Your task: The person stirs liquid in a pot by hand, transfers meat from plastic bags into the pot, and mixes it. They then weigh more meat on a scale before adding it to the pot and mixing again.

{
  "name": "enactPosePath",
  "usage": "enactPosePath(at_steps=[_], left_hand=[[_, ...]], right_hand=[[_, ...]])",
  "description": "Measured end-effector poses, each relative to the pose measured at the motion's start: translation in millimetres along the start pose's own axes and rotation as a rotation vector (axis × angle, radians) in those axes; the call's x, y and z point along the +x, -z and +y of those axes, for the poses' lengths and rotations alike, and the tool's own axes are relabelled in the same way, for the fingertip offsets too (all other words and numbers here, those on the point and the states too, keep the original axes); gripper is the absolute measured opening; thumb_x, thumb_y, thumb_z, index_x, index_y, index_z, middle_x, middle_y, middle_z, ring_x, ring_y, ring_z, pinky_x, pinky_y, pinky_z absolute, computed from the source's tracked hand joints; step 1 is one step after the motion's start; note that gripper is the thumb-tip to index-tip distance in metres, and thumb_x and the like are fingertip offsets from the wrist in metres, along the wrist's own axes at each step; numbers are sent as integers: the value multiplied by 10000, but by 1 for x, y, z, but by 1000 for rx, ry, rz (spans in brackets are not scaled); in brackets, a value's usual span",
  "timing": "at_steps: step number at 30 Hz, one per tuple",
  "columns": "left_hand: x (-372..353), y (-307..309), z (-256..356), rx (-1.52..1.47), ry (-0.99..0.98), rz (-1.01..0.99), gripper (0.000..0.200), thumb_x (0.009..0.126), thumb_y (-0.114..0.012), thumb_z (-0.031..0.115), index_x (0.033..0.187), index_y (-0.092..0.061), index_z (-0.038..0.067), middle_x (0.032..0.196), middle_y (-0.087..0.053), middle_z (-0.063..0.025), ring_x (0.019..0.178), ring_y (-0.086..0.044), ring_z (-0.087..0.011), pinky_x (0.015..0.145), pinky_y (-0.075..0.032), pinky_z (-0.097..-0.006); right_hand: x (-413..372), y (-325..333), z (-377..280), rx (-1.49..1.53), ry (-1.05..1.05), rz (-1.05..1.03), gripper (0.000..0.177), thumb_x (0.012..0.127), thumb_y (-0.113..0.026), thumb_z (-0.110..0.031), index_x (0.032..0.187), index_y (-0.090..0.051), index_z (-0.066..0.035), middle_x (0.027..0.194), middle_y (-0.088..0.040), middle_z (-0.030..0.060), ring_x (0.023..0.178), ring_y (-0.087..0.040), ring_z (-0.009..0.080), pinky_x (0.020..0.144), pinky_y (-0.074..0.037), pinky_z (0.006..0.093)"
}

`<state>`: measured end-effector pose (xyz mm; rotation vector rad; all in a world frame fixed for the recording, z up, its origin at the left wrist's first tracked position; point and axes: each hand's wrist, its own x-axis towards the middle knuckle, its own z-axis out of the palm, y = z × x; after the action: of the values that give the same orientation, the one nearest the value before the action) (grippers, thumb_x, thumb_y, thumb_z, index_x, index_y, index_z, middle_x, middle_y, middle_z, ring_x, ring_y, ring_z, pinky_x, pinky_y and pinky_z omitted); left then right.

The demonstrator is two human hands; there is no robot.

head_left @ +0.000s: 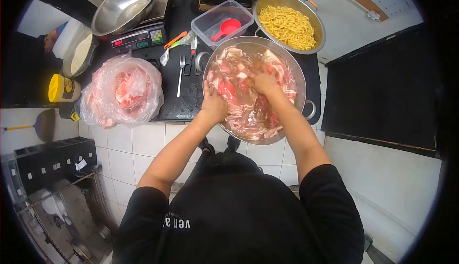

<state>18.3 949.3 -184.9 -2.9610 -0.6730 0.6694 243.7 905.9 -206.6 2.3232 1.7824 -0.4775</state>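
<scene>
A large metal pot (300, 68) near the table's front edge holds raw meat (228, 92) in cloudy liquid. At the pot's left side, my left hand (214, 105) touches the meat, its fingers apart and partly in the liquid. My right hand (264, 83) reaches into the upper middle of the pot; its fingertips are sunk among the pieces, and what they hold, if anything, is hidden. Left of the pot lie a fork (180, 75) and black-handled scissors (193, 56). A clear plastic bag (126, 89) of raw meat rests farther left.
Behind the pot stand a pot of yellow fries (289, 27) and a clear container (203, 24) with a red scoop (229, 26). A metal bowl (125, 7) sits on a scale (138, 39). At the left are a yellow-lidded jar (64, 88) and a bowl of white powder (80, 56).
</scene>
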Motion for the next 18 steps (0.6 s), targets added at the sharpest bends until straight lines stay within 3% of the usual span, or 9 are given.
enactPosePath(at_steps=[1,5,7,9,10,12,15,17,18], left_hand=[[-4,15,-2,-80,-24,-78,387,924,-399,256,1121,-687,90,1176,-644,-158,1276,-467,-347,1061,59,-725],[-21,55,-15,-198,-34,-225,384,937,-420,281,1163,-661,87,1174,-641,-155,1264,-481,-331,1073,-33,-724],[-50,79,-24,-386,-108,119,363,929,-496,285,1211,-628,100,1202,-624,-128,1251,-498,-299,1058,-160,-719],[-75,109,-28,-356,-89,508,361,895,-589,264,1229,-616,131,1236,-603,-85,1232,-513,-267,1034,-257,-695],[-86,130,-31,-423,-94,557,347,877,-622,241,1211,-627,147,1247,-593,-67,1230,-513,-266,1050,-260,-670],[-96,158,-32,-554,-117,661,324,863,-639,218,1176,-637,136,1227,-598,-71,1246,-502,-255,1061,-275,-640],[-71,138,-28,-640,-168,667,316,833,-667,187,1139,-642,109,1243,-576,-109,1277,-471,-298,1065,-278,-629],[-48,78,-8,-476,-70,635,301,821,-678,170,1110,-649,93,1259,-561,-130,1285,-456,-331,1066,-283,-621],[-38,55,-1,-308,34,608,286,808,-689,154,1082,-655,78,1274,-546,-151,1293,-441,-364,1067,-288,-613]], right_hand=[[-6,10,0,13,-11,-20,512,944,-486,-436,1439,-363,-394,1311,-570,131,1257,-475,379,1077,-281,572],[-21,30,20,177,45,-40,453,934,-532,-368,1380,-490,-298,1211,-626,149,1127,-577,355,1022,-390,450],[-53,79,25,161,218,39,392,909,-597,-279,1291,-586,-195,1170,-638,166,1056,-616,337,924,-462,385],[-107,163,5,389,233,178,367,884,-632,-190,1245,-613,-130,1158,-644,169,1030,-626,344,897,-474,405],[-125,188,1,357,260,282,345,901,-611,-180,1228,-610,-69,1164,-640,175,1011,-633,346,865,-490,399],[-149,206,-6,394,255,541,304,912,-601,-178,1189,-636,-59,1115,-658,178,989,-641,339,859,-495,390],[-141,135,-18,589,169,802,250,847,-611,-132,1084,-664,-70,1023,-661,174,919,-624,334,868,-481,427],[-111,18,0,131,162,454,251,801,-609,-115,1035,-696,-98,1063,-642,185,978,-592,351,910,-463,430],[-126,-5,-6,97,200,491,243,784,-608,-117,1005,-707,-103,1091,-632,187,1004,-577,362,931,-451,435]])
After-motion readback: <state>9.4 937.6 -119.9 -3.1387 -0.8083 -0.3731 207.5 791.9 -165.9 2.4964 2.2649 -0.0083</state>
